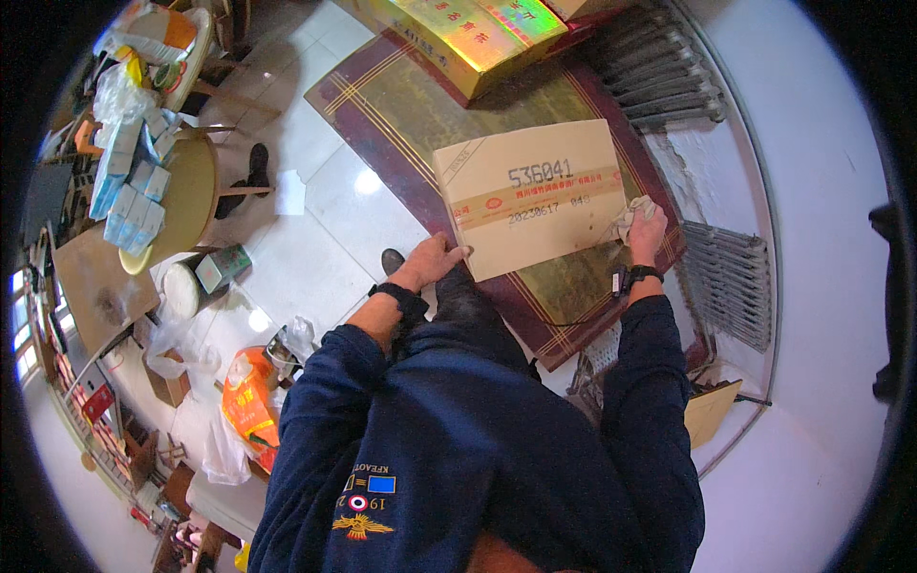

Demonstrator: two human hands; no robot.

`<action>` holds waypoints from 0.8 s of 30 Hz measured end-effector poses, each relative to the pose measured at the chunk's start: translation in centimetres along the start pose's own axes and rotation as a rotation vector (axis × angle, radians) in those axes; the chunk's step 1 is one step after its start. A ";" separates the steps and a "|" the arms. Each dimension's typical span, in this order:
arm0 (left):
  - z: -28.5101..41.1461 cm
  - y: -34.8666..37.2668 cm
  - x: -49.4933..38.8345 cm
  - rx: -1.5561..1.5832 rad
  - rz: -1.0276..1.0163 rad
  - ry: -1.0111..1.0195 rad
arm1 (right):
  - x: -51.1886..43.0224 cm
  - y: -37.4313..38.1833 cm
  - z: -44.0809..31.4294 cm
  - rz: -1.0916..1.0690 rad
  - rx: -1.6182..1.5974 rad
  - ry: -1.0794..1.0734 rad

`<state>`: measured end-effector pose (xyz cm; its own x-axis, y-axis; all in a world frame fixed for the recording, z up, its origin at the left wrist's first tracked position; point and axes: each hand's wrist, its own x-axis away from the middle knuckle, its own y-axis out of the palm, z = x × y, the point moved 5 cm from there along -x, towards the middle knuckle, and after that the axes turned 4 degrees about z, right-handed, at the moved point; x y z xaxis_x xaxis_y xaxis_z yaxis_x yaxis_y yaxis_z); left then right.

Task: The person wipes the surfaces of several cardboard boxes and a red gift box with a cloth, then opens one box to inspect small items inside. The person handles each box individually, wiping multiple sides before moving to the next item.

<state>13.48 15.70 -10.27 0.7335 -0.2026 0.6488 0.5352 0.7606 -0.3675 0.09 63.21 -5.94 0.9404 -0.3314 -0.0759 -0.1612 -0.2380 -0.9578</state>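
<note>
A sealed cardboard carton (537,161) lies flat on a low table (573,290) with a maroon border and gold lines. Printed tape runs along its top, which bears stamped writing. My right hand (646,233) grips a crumpled pale cloth (635,210) against the carton's right end. At the near left corner of the carton is my left hand (434,261), its thumb touching the cardboard and apart from the fingers. Nothing shows in that hand. Each wrist wears a black band, and a small dark device (617,281) is beside the right one.
A shiny gold box (494,43) stands at the table's far end. Grey radiators (727,286) line the wall on the right. Leftward are a round yellow stool (188,193) stacked with blue-white packs (132,208), a green tin (223,268) and an orange bag (251,394) on the floor.
</note>
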 end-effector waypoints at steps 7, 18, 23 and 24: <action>-0.7 1.0 -1.5 0.076 0.193 0.004 | -1.2 4.8 2.6 -0.311 -0.362 0.309; -3.1 -0.5 -0.9 0.251 0.164 0.028 | 5.9 1.2 0.3 -0.409 -0.236 0.311; -4.9 -3.4 1.0 0.294 0.231 -0.034 | 18.3 0.9 1.3 -0.393 -0.369 0.507; -5.4 -3.9 1.1 0.252 0.287 -0.010 | 21.1 1.2 1.2 -0.345 -0.563 0.523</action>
<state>14.46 9.14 -11.74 0.8336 0.0460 0.5505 0.1878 0.9136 -0.3607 20.11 57.07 -9.03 0.7270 -0.5037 0.4666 -0.1454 -0.7772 -0.6123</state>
